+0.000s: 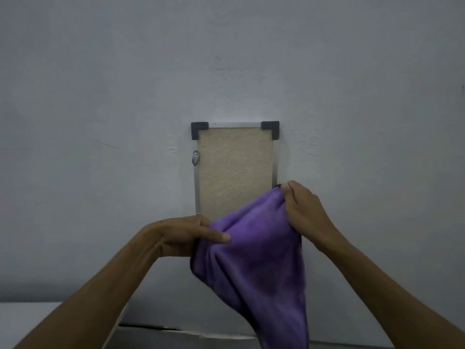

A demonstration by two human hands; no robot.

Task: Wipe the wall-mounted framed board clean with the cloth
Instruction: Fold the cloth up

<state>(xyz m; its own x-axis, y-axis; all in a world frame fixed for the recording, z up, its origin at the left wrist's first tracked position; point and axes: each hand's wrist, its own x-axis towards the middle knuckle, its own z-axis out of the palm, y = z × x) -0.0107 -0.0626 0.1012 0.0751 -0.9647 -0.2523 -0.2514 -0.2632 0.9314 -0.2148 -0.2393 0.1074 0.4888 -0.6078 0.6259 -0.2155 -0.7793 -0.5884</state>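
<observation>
A small framed board (234,167) hangs on the grey wall, with a beige cork-like face, a thin metal frame and black plastic corners at the top. A purple cloth (259,260) is held up in front of its lower part and hides the board's bottom edge. My left hand (186,235) pinches the cloth's left side just below the frame's lower left. My right hand (302,207) grips the cloth's upper right corner beside the frame's right edge. The rest of the cloth hangs down between my forearms.
A metal hanging bracket (195,157) with a screw sits on the frame's left side. The bare grey wall (100,122) surrounds the board. A pale ledge or surface (30,321) runs along the bottom left, with a seam below the cloth.
</observation>
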